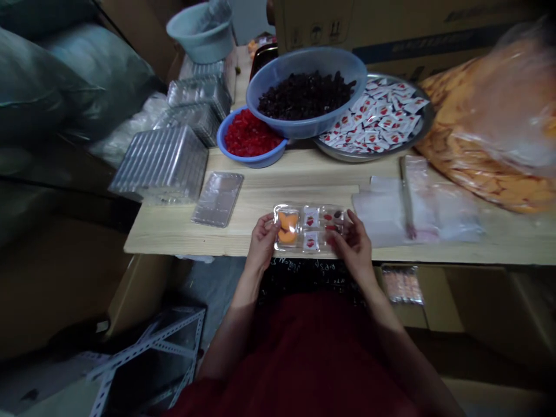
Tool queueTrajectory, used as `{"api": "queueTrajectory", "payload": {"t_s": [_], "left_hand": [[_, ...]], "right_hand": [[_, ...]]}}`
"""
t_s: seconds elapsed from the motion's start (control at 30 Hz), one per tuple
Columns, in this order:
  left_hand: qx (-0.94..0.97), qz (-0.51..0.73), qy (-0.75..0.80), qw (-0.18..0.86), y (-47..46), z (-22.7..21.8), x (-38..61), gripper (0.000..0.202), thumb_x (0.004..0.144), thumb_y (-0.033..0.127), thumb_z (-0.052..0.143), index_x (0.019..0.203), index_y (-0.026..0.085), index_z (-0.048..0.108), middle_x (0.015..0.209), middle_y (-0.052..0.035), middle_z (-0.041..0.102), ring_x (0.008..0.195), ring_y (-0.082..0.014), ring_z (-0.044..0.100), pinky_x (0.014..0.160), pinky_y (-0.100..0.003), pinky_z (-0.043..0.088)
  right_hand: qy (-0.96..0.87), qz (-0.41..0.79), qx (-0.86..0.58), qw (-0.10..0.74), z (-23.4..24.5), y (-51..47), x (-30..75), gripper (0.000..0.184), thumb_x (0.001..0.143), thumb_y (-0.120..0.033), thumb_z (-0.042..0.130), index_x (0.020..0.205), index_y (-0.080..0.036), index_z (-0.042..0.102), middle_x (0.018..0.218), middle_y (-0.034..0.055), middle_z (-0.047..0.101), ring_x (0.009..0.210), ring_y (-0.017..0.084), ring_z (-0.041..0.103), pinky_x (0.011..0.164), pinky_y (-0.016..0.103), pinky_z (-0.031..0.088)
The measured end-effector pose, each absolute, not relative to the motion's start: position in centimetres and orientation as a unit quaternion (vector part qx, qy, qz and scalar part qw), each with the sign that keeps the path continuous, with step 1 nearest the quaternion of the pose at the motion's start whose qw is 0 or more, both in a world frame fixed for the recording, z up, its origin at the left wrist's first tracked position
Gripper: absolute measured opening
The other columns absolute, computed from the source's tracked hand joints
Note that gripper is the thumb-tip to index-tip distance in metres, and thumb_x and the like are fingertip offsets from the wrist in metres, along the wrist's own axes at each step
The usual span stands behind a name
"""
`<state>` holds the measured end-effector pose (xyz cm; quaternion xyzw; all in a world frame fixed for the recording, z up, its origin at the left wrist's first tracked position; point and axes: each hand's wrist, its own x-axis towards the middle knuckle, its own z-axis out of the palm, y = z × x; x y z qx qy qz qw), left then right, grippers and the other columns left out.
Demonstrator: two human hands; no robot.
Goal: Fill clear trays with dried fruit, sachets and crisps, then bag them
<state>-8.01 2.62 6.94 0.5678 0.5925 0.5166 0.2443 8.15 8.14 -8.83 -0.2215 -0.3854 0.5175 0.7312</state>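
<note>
A clear plastic tray (299, 246) is held level between my two hands at the table's front edge. Its left compartment holds orange pieces (287, 227), the middle ones two small white sachets (311, 241) with red print, and the right ones red and dark pieces (328, 218). My left hand (262, 238) pinches the tray's left end. Around the right end my right hand (354, 243) is closed, its thumb partly hiding the red pieces. To the left, a flat clear tray lid (218, 198) lies on the wood.
Behind stand a blue bowl of red pieces (272, 156), a larger bowl of dark pieces (278, 124) and a metal basin of sachets (343, 155). Stacked clear trays (165, 159) are left. Plastic bags (382, 211) and a large orange-filled sack (486, 133) lie right, on the wooden table (174, 229).
</note>
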Motion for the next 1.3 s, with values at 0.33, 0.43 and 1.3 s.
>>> {"api": "queueTrajectory", "payload": {"t_s": [0.33,0.43,1.3], "left_hand": [[0.451,0.470,0.583,0.487,1.4,6.9,-6.9,0.042,0.083,0.031,0.078,0.122,0.021,0.065,0.125,-0.0072,0.068,0.102,-0.0179,0.070,0.093,-0.033,0.058],[0.417,0.470,0.577,0.522,0.7,6.6,-7.0,0.045,0.082,0.027,0.079,0.124,0.023,0.065,0.130,-0.0074,0.067,0.103,-0.0229,0.071,0.090,-0.039,0.061],[0.380,0.558,0.592,0.439,0.5,6.9,-6.9,0.038,0.081,0.017,0.076,0.117,0.023,0.070,0.126,-0.0047,0.070,0.104,-0.0213,0.071,0.098,-0.045,0.061]], "right_hand": [[-0.267,0.737,-0.094,0.613,-7.3,7.6,11.4,0.063,0.082,-0.041,0.077,0.139,-0.031,0.055,0.135,0.0058,0.064,0.106,0.019,0.068,0.081,0.032,0.061],[-0.253,0.759,-0.073,0.595,-7.0,7.6,12.2,0.072,0.077,-0.039,0.081,0.142,-0.031,0.051,0.128,0.0047,0.068,0.097,0.018,0.070,0.077,0.032,0.061],[-0.654,0.193,-0.575,0.451,-9.3,12.7,15.7,0.020,0.093,-0.022,0.052,0.085,-0.013,0.069,0.097,0.0160,0.063,0.091,0.027,0.059,0.070,0.036,0.045]]}}
